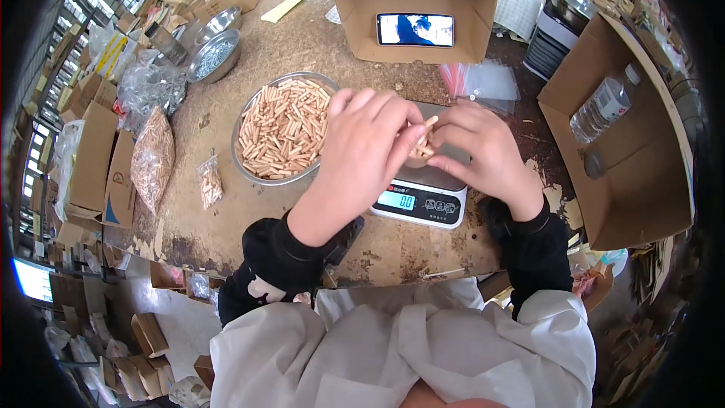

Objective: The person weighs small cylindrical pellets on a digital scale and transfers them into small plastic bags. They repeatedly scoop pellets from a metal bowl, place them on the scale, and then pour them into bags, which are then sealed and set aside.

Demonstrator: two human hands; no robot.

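Note:
Small wooden dowels (424,148) show between my two hands, just above a digital scale (418,215) with a lit display. My left hand (368,143) is closed, its thumb and forefinger pinched at the dowels. From the other side, my right hand (487,149) curls round them with its thumb beneath. Whether a small bag is also between the fingers, I cannot tell. To the left stands a round metal bowl (236,153) heaped with loose dowels (283,130). My hands cover much of the scale's plate.
A small bag of dowels (210,182) and a larger one (153,159) lie left of the bowl. Clear zip bags (491,83) lie behind my right hand. A phone (415,30) leans inside a cardboard box (355,23). Another box (642,181) with a bottle (602,109) stands right.

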